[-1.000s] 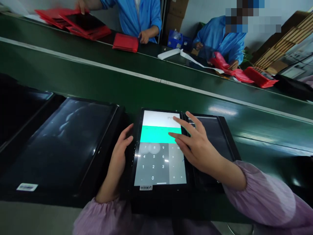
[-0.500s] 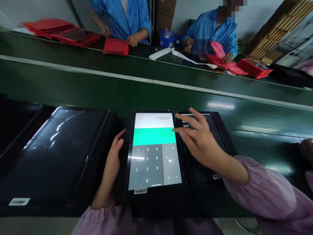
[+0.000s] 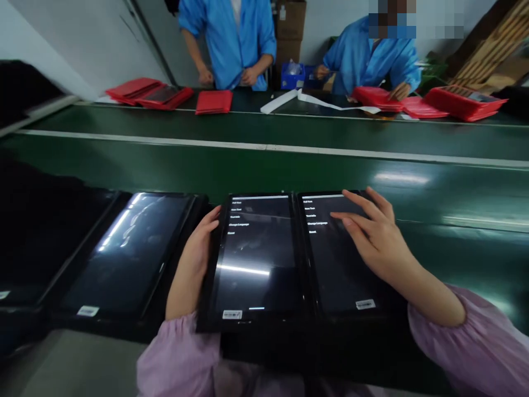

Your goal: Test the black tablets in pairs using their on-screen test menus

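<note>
Two tablets lie side by side, both screens dark with a short white menu list. At the left edge of the middle tablet, my left hand grips the side, its thumb near the front; part of its fingers is hidden behind the tablet. My right hand hovers over the right tablet, fingers spread and holding nothing. Its index fingertip is close to the menu lines; whether it touches the glass I cannot tell. Each tablet has a small white barcode label at its lower edge.
Another dark tablet with a label lies to the left, with one more beyond it. Past the green conveyor surface, two people in blue work beside red pouches. A white strip and a blue bin are there too.
The middle tablet's screen went from a calculator to the dark menu. My right hand moved right, from that tablet's edge to over the right tablet. The view shifted.
</note>
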A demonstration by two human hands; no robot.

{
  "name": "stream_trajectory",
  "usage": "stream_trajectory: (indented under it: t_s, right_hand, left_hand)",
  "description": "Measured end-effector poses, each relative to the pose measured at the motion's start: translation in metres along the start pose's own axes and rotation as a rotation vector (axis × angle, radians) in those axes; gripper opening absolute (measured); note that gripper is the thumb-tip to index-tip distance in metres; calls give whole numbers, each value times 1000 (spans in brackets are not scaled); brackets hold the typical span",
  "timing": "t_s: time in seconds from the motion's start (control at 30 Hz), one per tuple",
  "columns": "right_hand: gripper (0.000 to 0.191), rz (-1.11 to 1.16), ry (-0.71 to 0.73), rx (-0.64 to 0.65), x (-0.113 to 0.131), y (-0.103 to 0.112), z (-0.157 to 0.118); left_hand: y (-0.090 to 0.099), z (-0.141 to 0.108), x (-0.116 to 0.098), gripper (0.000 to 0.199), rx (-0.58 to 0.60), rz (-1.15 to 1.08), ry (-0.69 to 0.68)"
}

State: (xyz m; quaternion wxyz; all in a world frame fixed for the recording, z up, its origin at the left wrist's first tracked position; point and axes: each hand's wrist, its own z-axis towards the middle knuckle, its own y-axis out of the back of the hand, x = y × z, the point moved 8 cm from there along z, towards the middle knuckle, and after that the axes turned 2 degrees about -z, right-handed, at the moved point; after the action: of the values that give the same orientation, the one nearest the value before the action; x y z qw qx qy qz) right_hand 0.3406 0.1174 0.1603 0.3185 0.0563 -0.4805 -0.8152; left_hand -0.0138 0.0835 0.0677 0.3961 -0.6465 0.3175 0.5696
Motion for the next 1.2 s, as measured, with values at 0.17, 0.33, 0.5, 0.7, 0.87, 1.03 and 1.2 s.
stream_trajectory:
  t_s: [0.17, 0.33, 0.5, 0.7, 0.87, 1.03, 1.2]
  right_hand:
    - [42, 27, 23, -54, -4, 15, -2]
    - [41, 27, 17, -38, -9, 21, -11]
    - [37, 36, 36, -14, -1, 26, -18]
    - [38, 44, 119, 75, 20, 17, -11]
    - [38, 87, 228, 131, 42, -1, -5]
    - [37, 87, 361, 191, 59, -14, -7]
    - [34, 55, 312, 89, 42, 2, -1]
  left_hand:
    - [-13, 26, -9, 48, -25, 31, 102]
    - [-16, 28, -6, 66, -19, 105, 171]
    - [-11, 30, 3, 59, 23, -2, 123]
    - [-6, 34, 2, 51, 7, -41, 29]
    - [-2, 41, 8, 51, 46, -45, -5]
    - [0, 41, 8, 48, 77, -56, -83]
    - [-6, 36, 1, 55, 46, -29, -106]
